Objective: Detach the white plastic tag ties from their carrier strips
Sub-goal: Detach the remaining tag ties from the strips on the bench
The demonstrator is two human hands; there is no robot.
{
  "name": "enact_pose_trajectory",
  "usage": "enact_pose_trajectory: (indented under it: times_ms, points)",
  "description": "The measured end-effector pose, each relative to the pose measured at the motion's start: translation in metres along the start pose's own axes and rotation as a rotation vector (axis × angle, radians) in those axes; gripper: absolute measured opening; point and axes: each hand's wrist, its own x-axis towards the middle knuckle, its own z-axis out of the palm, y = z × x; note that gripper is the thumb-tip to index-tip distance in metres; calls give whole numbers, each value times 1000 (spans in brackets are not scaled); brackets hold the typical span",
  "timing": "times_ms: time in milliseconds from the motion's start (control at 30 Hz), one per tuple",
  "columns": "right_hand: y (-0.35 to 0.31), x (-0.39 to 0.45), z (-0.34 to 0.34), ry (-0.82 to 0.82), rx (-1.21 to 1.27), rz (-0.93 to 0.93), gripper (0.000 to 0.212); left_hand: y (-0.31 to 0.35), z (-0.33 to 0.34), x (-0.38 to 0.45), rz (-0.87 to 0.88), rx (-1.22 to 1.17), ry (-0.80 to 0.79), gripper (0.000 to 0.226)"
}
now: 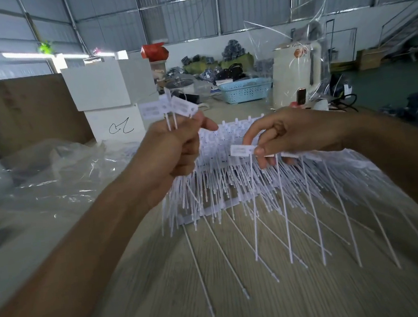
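Over the tabletop [246,298], left to right. Far left: crumpled clear plastic bag [54,172], then stacked white boxes [111,101] behind.

Left hand [172,149] raised, grip curled tight on a small bundle of detached ties [170,107]; their flat tag heads fan out above my fist and the thin tails hang below it. That's my collecting hand, I judge.

Centre: the stack of carrier strips [233,171] with many ties still attached, lying on the tabletop between my hands, tails splaying toward me across the wood grain.

Right hand [289,135] low over the stack, grip narrow: thumb and forefinger pinch one tag head [241,150], its tail dropping straight down. Can't tell if that tie is already free of its strip or still joined.

Step in hand, as I read it: plucking a single tie off, mid-batch, with plenty left on the strips.

Next move likely needs a short twist or pull at the joint, then passing the tie across into the left-hand bundle without loosening that grip.

Far right: blue basket [245,90] and cream jug [295,74] behind, not involved.
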Motion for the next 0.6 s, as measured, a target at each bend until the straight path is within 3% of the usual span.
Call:
enact_pose_trajectory:
  times_ms: [133, 233, 333, 600]
  points:
    - [-5, 2, 0, 11, 169, -65, 29, -13, 12, -3, -7, 81, -12, 20]
    - [-9, 4, 6, -6, 261, -121, 24, -17, 24, -6, 74, 98, -80, 9]
    - [-13, 5, 12, 0, 347, -162, 23, -17, 29, -8, 159, 88, -48, 7]
    - [-22, -2, 7, -156, 147, -109, 18, -15, 33, -11, 208, 197, 59, 17]
